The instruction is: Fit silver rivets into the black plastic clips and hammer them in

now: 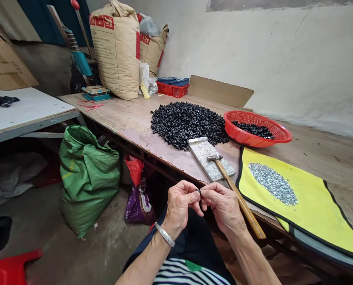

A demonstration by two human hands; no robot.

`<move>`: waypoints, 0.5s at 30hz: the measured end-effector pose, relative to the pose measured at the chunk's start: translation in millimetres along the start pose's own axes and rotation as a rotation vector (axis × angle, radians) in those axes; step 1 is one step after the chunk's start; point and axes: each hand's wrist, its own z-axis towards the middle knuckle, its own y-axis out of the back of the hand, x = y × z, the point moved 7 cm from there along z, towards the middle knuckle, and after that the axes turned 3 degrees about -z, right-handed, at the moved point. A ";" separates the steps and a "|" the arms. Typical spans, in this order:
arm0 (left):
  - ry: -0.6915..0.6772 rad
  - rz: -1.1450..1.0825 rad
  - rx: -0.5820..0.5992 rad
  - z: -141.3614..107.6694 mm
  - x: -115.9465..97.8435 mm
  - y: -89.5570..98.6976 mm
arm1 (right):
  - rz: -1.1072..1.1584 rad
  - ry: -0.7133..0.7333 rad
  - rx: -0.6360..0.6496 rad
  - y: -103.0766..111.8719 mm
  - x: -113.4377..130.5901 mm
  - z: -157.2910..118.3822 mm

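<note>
My left hand (179, 204) and my right hand (220, 202) meet fingertip to fingertip in front of the table edge. Both pinch one small black piece (199, 192), mostly hidden by the fingers. Just beyond them a hammer (229, 182) lies with its head on a grey stone slab (202, 152) and its wooden handle pointing towards me. Behind the slab spreads a large heap of small black pieces (188, 122). A red basket (257, 138) at the right holds more black pieces. Small silvery metal bits (272, 184) lie on a yellow cloth (309, 194).
Large paper sacks (115, 51) and a red crate (173, 90) stand at the back. A lever press (81, 63) is at the back left. Below the table edge sit a green sack (89, 178) and a purple bag (139, 206). A white-topped table (25, 109) is at left.
</note>
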 end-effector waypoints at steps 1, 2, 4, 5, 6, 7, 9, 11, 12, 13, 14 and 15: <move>0.012 -0.010 -0.009 0.2 1.9 1.7 | 0.004 0.003 0.001 0.1 -1.9 -1.1; 0.027 -0.023 -0.015 0.4 3.7 2.9 | 0.007 -0.001 0.009 0.3 -3.9 -1.8; 0.050 -0.050 -0.023 0.5 6.1 3.7 | 0.005 -0.016 0.029 1.8 -6.8 -1.4; 0.058 -0.057 -0.023 0.5 6.5 3.3 | -0.003 -0.026 0.041 2.7 -7.2 -0.3; 0.061 -0.060 -0.023 0.3 6.2 2.7 | -0.017 -0.036 0.052 3.7 -6.7 1.1; 0.060 -0.061 -0.023 0.2 5.4 1.9 | -0.036 -0.043 0.062 4.7 -4.9 2.7; 0.047 -0.065 -0.029 0.0 3.0 1.0 | -0.089 -0.038 0.056 8.5 4.3 3.6; 0.036 -0.073 -0.042 0.3 1.2 1.5 | -0.163 0.010 0.003 17.5 21.6 -2.8; 0.034 -0.079 -0.051 0.7 1.0 2.3 | -0.208 0.068 -0.028 23.8 33.7 -10.3; 0.033 -0.085 -0.059 1.2 1.1 3.3 | -0.256 0.147 -0.061 31.4 47.0 -20.8; 0.032 -0.092 -0.064 1.7 1.6 4.2 | -0.299 0.264 -0.065 38.0 61.6 -34.3; 0.033 -0.098 -0.067 2.2 2.2 4.8 | -0.333 0.375 -0.067 45.8 73.9 -49.6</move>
